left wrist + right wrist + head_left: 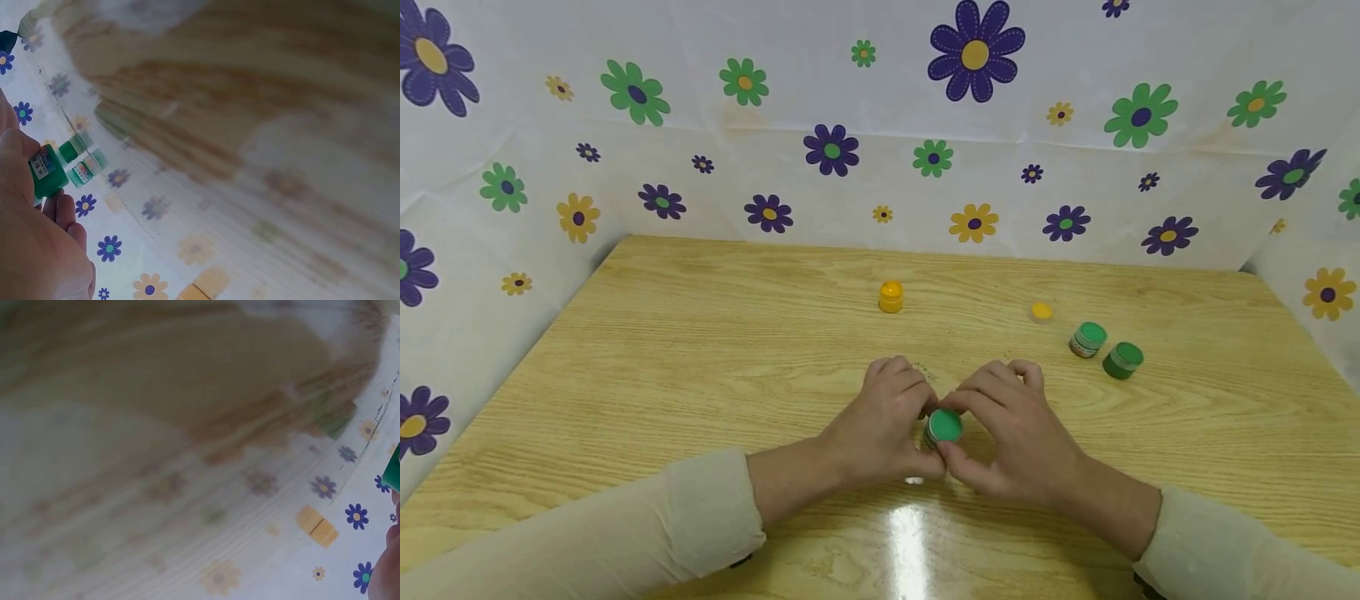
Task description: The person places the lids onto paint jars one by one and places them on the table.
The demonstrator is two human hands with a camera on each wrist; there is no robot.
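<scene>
A small green-topped paint jar [944, 425] stands near the middle of the table, between my two hands. My left hand [883, 421] grips its left side with thumb and curled fingers. From the right, my right hand [1018, 433] pinches the jar between thumb and index finger. In the left wrist view, the green jar [49, 172] shows a white printed label, and the fingers of my left hand [37, 231] are around it. Only a corner of the jar [392, 472] and part of my right hand [387, 565] appear in the right wrist view.
Two more green paint jars [1087, 339] [1123, 360] stand close together at the right. A yellow-orange jar [891, 297] is at the back centre, and a small yellow disc [1041, 312] lies right of it. A flower-patterned cloth [812, 192] borders the wooden table [700, 333].
</scene>
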